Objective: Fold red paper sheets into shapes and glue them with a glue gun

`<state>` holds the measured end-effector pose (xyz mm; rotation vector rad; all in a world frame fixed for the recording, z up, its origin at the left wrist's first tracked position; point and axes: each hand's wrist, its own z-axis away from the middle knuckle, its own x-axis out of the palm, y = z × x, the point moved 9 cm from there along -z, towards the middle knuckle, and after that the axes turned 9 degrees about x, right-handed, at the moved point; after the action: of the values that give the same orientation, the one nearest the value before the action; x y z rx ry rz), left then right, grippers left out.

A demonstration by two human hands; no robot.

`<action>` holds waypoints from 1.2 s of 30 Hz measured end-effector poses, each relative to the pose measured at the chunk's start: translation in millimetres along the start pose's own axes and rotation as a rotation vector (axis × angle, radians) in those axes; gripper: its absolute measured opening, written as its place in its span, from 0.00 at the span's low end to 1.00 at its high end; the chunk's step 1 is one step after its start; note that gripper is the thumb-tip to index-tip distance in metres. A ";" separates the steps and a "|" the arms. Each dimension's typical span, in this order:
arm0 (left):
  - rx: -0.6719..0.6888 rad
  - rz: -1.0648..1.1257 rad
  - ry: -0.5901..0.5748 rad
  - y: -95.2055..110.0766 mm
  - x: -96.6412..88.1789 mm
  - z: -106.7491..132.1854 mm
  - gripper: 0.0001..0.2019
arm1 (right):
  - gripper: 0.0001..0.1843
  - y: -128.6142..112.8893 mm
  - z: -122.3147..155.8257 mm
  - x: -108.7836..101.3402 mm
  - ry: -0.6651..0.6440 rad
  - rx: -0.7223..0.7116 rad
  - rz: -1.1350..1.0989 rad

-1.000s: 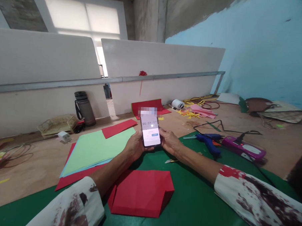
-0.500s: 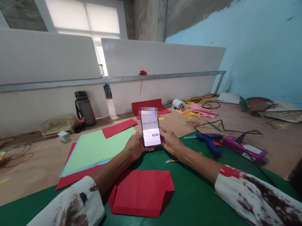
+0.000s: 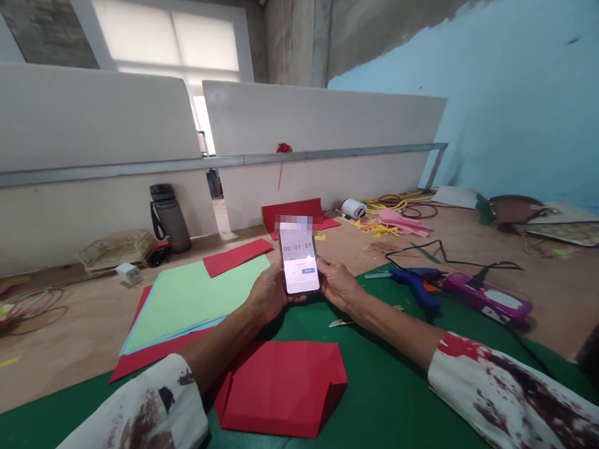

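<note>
Both hands hold a smartphone (image 3: 301, 254) upright in front of me, its lit screen reading 00:01:07. My left hand (image 3: 271, 291) is closed around its left side and lower edge, and my right hand (image 3: 339, 280) grips the right side. Nearer to me, a folded red paper (image 3: 282, 386) lies on the green mat (image 3: 391, 400). Beyond my left forearm is a stack of light green paper (image 3: 192, 292), with red and blue sheets under it and a red strip (image 3: 238, 257) on top. Partly hidden by my right forearm, a craft knife (image 3: 341, 322) rests on the mat.
On the right lie a blue glue gun (image 3: 418, 289), a purple power strip (image 3: 487, 297) with a black cable, and a handbag (image 3: 567, 223). Paper scraps (image 3: 403, 222) are further back. A dark bottle (image 3: 171, 219) and a woven basket (image 3: 117, 251) stand at the left.
The whole view has shifted very slightly downward in the picture. Both hands keep the same hold on the smartphone, and the screen time reads the same.
</note>
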<state>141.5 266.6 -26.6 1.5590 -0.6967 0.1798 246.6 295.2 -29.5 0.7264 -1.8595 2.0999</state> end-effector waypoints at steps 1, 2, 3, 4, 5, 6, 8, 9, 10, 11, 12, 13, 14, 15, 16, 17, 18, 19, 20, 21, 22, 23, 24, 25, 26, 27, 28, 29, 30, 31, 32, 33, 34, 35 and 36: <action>0.002 0.001 -0.002 0.1 0.1 -0.3 0.20 | 0.04 0.0 -0.2 -0.2 0.000 -0.001 0.001; 0.004 0.001 -0.004 0.1 0.4 -0.5 0.20 | 0.04 -0.1 -0.2 -0.3 0.000 -0.002 0.002; 0.005 0.002 -0.006 0.1 0.7 -0.5 0.21 | 0.04 -0.3 -0.1 -0.3 -0.001 -0.003 0.002; 0.005 0.001 -0.007 0.2 1.1 -0.4 0.21 | 0.04 -0.4 0.1 -0.2 -0.001 -0.003 0.002; 0.007 0.000 -0.009 0.5 1.6 -0.2 0.21 | 0.04 -0.5 0.4 -0.1 -0.002 -0.002 0.003; 0.010 -0.002 -0.010 0.9 2.0 0.2 0.21 | 0.04 -0.5 0.7 0.1 -0.001 0.000 0.003; 0.019 -0.010 -0.014 1.9 2.9 1.0 0.20 | 0.04 -0.4 1.2 0.0 0.001 0.002 0.003; 0.025 -0.015 -0.015 2.4 3.2 1.4 0.19 | 0.05 -0.3 1.2 -0.1 0.002 0.003 0.003; 0.031 -0.021 -0.015 2.8 3.4 1.7 0.19 | 0.05 -0.1 1.2 -0.1 0.003 0.003 0.002; 0.036 -0.029 -0.015 3.1 3.5 1.9 0.19 | 0.05 0.0 1.0 -0.1 0.002 0.003 0.000; 0.041 -0.037 -0.015 3.4 3.6 1.9 0.19 | 0.04 0.2 0.8 0.0 0.001 0.003 -0.001; 0.047 -0.045 -0.015 3.6 3.7 1.9 0.18 | 0.04 0.3 0.7 0.2 -0.001 0.003 -0.003; 0.051 -0.052 -0.018 3.7 3.9 1.7 0.18 | 0.04 0.3 0.5 0.5 -0.004 0.002 -0.004; 0.057 -0.058 -0.021 3.9 4.2 1.5 0.18 | 0.04 0.3 0.4 0.9 -0.007 0.002 -0.005; 0.062 -0.064 -0.026 4.1 4.6 1.4 0.18 | 0.04 0.1 0.4 1.2 -0.008 0.001 -0.007; 0.068 -0.068 -0.031 4.5 4.9 1.2 0.18 | 0.04 -0.2 0.6 1.4 -0.009 -0.001 -0.009; 0.073 -0.073 -0.035 4.8 5.0 1.2 0.18 | 0.04 -0.5 0.8 1.6 -0.009 -0.003 -0.012; 0.077 -0.077 -0.039 5.0 5.1 1.2 0.19 | 0.04 -0.7 1.1 1.8 -0.009 -0.004 -0.014; 0.079 -0.081 -0.042 5.1 5.2 1.4 0.19 | 0.04 -0.8 1.4 2.0 -0.008 -0.005 -0.016; 0.079 -0.084 -0.046 5.1 5.2 1.7 0.19 | 0.03 -0.8 1.7 2.0 -0.007 -0.004 -0.017; 0.079 -0.086 -0.049 5.1 5.3 2.0 0.19 | 0.03 -0.7 2.0 2.0 -0.006 -0.003 -0.017; 0.078 -0.087 -0.051 5.1 5.4 2.3 0.19 | 0.03 -0.5 2.3 1.9 -0.005 0.000 -0.017; 0.077 -0.088 -0.053 5.0 5.4 2.5 0.19 | 0.03 -0.2 2.4 1.8 -0.004 0.002 -0.017; 0.077 -0.088 -0.054 5.0 5.5 2.6 0.19 | 0.03 -0.1 2.5 1.6 -0.003 0.004 -0.016; 0.077 -0.089 -0.055 5.1 5.6 2.6 0.19 | 0.03 0.1 2.5 1.4 -0.003 0.005 -0.015; 0.076 -0.090 -0.055 5.1 5.7 2.6 0.19 | 0.03 0.2 2.5 1.3 -0.004 0.005 -0.015; 0.076 -0.092 -0.055 5.0 5.7 2.4 0.19 | 0.03 0.2 2.4 1.2 -0.005 0.005 -0.014; 0.076 -0.095 -0.054 5.0 5.6 2.2 0.19 | 0.02 0.2 2.4 1.1 -0.005 0.005 -0.013; 0.075 -0.097 -0.053 4.9 5.4 2.0 0.19 | 0.02 0.1 2.4 1.1 -0.006 0.003 -0.013; 0.074 -0.100 -0.052 4.7 5.1 1.7 0.19 | 0.02 -0.1 2.5 1.2 -0.007 0.001 -0.013; 0.074 -0.103 -0.049 4.5 4.6 1.5 0.19 | 0.02 -0.3 2.7 1.5 -0.010 -0.001 -0.012; 0.073 -0.106 -0.046 4.3 4.0 1.3 0.19 | 0.02 -0.6 2.9 1.9 -0.014 -0.003 -0.012; 0.072 -0.108 -0.042 4.1 3.3 1.2 0.18 | 0.02 -1.0 3.0 2.3 -0.018 -0.006 -0.012; 0.071 -0.110 -0.039 3.9 2.6 1.1 0.18 | 0.02 -1.5 3.1 2.6 -0.022 -0.008 -0.012; 0.069 -0.113 -0.035 3.7 1.9 1.1 0.18 | 0.02 -1.9 3.2 2.9 -0.025 -0.010 -0.012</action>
<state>140.7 265.2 -22.7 1.6662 -0.6338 0.0931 245.8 292.0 -26.2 0.7631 -1.8720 2.0824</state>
